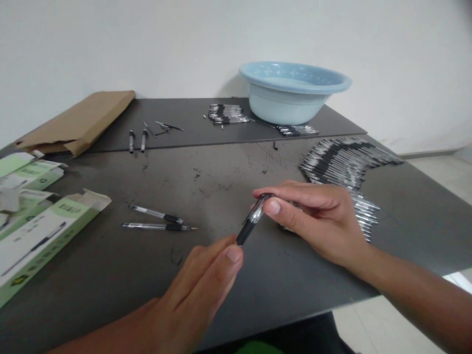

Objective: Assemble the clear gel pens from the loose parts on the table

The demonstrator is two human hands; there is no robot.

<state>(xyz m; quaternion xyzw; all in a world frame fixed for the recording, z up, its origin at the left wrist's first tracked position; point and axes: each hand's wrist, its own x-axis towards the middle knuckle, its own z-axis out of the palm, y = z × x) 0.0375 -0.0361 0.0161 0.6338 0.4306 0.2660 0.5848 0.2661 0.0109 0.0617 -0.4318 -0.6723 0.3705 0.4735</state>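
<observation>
A black-and-clear pen (252,220) is held above the dark table (221,167) by both hands. My right hand (317,216) pinches its upper clear end between thumb and fingers. My left hand (199,290) grips the black lower end with thumb and forefinger. Two more pens (157,220) lie side by side on the table to the left of my hands.
A long row of pens (341,162) fans out at the right, beyond my right hand. A light blue basin (293,91) stands at the back with pen bundles (226,113) beside it. Green-and-white boxes (37,231) lie at the left, a brown envelope (79,120) behind them.
</observation>
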